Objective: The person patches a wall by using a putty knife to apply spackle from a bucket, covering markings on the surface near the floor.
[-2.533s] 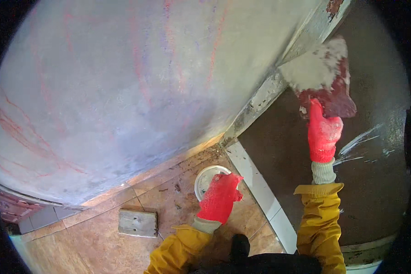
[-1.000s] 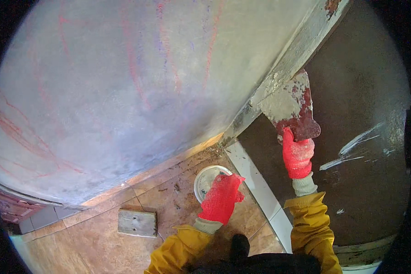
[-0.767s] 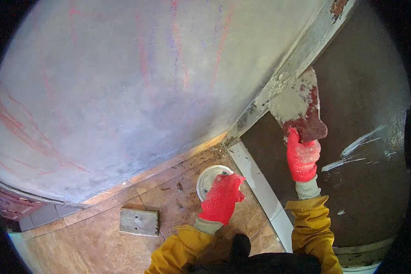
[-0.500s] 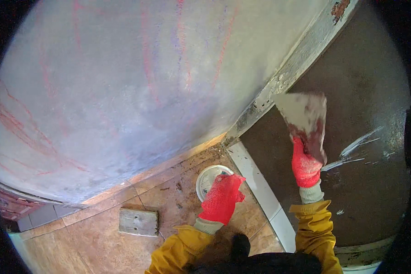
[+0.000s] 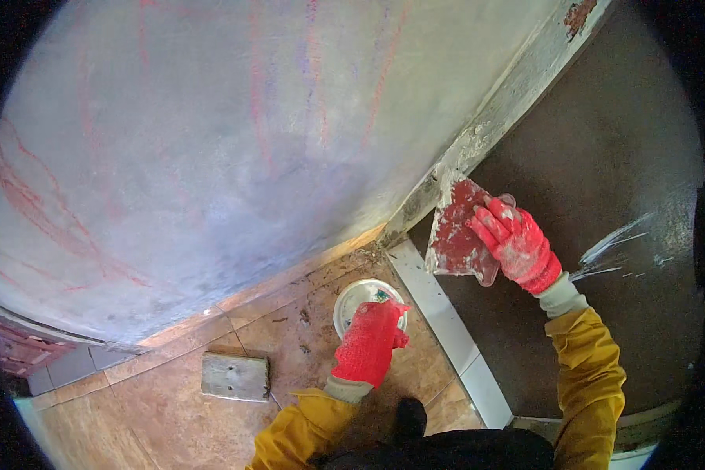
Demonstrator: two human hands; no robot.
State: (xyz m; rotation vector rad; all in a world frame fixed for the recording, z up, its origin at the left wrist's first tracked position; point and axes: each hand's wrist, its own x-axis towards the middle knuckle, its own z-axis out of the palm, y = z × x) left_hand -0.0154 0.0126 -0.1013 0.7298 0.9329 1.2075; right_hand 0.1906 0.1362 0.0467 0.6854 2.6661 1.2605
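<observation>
Holding a dark-red, trapezoidal spreader (image 5: 462, 231), smeared with whitish paste along its edges, in the right hand (image 5: 517, 243), gloved in red with a pale knitted cuff. Laying the gloved fingers across the face of the spreader, at its handle end. Turning the wide edge leftward, with the upper corner up at a pale, chipped, weathered frame strip (image 5: 486, 133); being unable to tell touching from stopping just short. Carrying the spreader in front of a smooth, dark brown surface (image 5: 603, 157), marked farther right with thin white streaks (image 5: 611, 239).

Holding the left hand (image 5: 368, 341), gloved in the same red, over the near part of a round white tub (image 5: 339, 313), partly hiding it. Bending the left fingers in; being unable to tell gripping the rim from merely resting above it. Wearing a mustard-yellow sleeve (image 5: 591, 368) on the right arm and a matching one on the left.

Leaning over orange-brown floor tiles (image 5: 172, 407), with a weathered, grey, rectangular wooden block (image 5: 235, 376) lying left of the tub, apart from it. Facing a large, pale grey wall (image 5: 211, 157), streaked with red and violet lines. Having a long white strip (image 5: 439, 301) slanting between the tiles and the brown surface.
</observation>
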